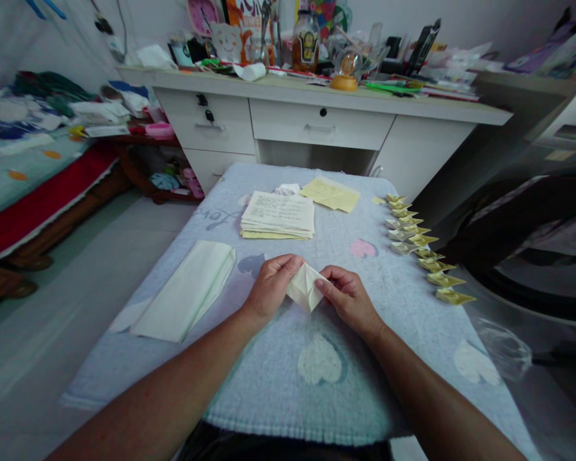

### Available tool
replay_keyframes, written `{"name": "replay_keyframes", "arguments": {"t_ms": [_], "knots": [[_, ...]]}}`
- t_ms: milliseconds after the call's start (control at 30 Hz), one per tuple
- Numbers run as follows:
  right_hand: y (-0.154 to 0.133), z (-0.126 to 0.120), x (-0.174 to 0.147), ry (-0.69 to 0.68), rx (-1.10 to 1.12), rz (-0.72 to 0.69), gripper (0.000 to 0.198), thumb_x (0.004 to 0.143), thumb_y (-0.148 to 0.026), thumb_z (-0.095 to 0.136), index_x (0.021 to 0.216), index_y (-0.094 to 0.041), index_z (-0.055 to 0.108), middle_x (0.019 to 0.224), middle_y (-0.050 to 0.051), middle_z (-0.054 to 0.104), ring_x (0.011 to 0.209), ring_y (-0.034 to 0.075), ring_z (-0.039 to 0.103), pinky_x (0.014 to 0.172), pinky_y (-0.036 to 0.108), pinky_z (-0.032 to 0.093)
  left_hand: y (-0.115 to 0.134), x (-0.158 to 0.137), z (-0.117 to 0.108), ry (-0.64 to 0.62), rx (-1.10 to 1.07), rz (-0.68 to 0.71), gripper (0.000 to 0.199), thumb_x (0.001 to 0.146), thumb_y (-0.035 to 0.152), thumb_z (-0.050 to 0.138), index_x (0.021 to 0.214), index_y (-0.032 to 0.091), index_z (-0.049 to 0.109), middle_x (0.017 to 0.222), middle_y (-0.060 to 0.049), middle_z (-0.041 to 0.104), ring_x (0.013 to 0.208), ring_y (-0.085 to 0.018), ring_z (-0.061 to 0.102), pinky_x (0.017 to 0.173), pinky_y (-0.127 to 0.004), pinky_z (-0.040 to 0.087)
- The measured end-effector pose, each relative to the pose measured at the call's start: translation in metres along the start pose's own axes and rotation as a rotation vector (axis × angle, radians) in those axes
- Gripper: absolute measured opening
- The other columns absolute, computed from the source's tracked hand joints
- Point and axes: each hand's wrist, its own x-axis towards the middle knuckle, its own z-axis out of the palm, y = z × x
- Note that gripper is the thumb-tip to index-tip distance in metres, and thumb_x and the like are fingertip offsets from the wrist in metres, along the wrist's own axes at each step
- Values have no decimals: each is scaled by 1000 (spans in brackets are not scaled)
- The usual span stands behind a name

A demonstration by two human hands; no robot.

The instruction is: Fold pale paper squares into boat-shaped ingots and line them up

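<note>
Between my two hands is a small folded piece of cream paper (305,288), its lower corner pointing toward me and crease lines across its face. My left hand (273,282) pinches its left side, thumb on top. On the right side, my right hand (348,291) grips the edge between thumb and fingers. Beyond the hands lies a stack of handwritten paper sheets (278,212). Several folded paper boats (415,240) stand in a row along the table's right edge. A folded pale sheet bundle (185,291) rests left of my left hand.
A blue patterned cloth (273,397) covers the table. Yellow paper (331,194) and a crumpled white piece (287,189) lie at the back. Behind stands a white desk (211,131) loaded with clutter, including a jar (306,45). A bed (33,166) is at left, a washing machine (547,192) at right.
</note>
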Motion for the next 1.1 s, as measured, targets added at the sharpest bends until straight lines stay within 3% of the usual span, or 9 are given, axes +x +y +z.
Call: {"name": "replay_keyframes", "arguments": {"t_ms": [200, 367, 567, 767, 833, 900, 1000, 1100], "knots": [[4, -3, 2, 122, 72, 18, 29, 80, -44, 65, 72, -17, 60, 56, -4, 51, 47, 8, 42, 45, 20, 34, 0, 2, 0, -125, -113, 6, 32, 78, 38, 68, 100, 16, 63, 86, -3, 65, 75, -14, 57, 70, -24, 42], [8, -5, 3, 147, 95, 4, 25, 83, -41, 64, 76, -17, 60, 58, -4, 53, 47, 7, 44, 44, 19, 35, -5, 4, 1, -136, -145, -38, 32, 74, 32, 72, 97, 15, 58, 82, -2, 64, 69, -13, 58, 62, -23, 43], [7, -5, 6, 193, 109, -12, 23, 83, -40, 65, 80, -18, 61, 60, -4, 55, 45, 6, 44, 42, 19, 35, -6, 2, 3, -177, -178, -50, 54, 72, 27, 74, 118, 20, 46, 91, -1, 63, 74, -13, 60, 64, -23, 47], [11, -3, 6, 166, 103, -23, 21, 84, -40, 62, 91, -20, 58, 68, -3, 56, 48, 8, 45, 43, 20, 38, -8, 3, 4, -167, -170, -61, 52, 73, 24, 72, 117, 19, 45, 87, -2, 64, 69, -12, 60, 62, -23, 47], [10, -4, 5, 217, 17, -97, 26, 84, -37, 62, 105, -24, 55, 84, 0, 58, 62, 12, 53, 50, 23, 44, -7, 3, 4, -144, -185, -59, 53, 72, 22, 71, 117, 18, 44, 87, -2, 66, 70, -13, 61, 63, -23, 47], [8, -6, 3, 271, -176, -231, 34, 83, -32, 63, 115, -27, 53, 103, 4, 55, 88, 17, 55, 69, 30, 50, -7, 3, 4, -120, -176, -55, 53, 71, 20, 70, 118, 19, 44, 87, -2, 67, 71, -13, 61, 64, -23, 47], [2, -8, -1, 222, -493, -405, 27, 84, -25, 59, 110, -28, 60, 118, 6, 46, 115, 24, 44, 98, 45, 40, -8, 4, 4, -100, -119, -51, 52, 71, 17, 67, 118, 20, 44, 86, -1, 67, 69, -12, 61, 63, -22, 46], [-2, -8, -3, 129, -654, -463, 20, 83, -18, 57, 99, -28, 64, 125, 6, 43, 121, 26, 39, 103, 51, 33, -8, 4, 4, -85, -64, -44, 51, 72, 16, 64, 118, 20, 44, 88, -1, 67, 69, -12, 61, 63, -22, 46]]}}
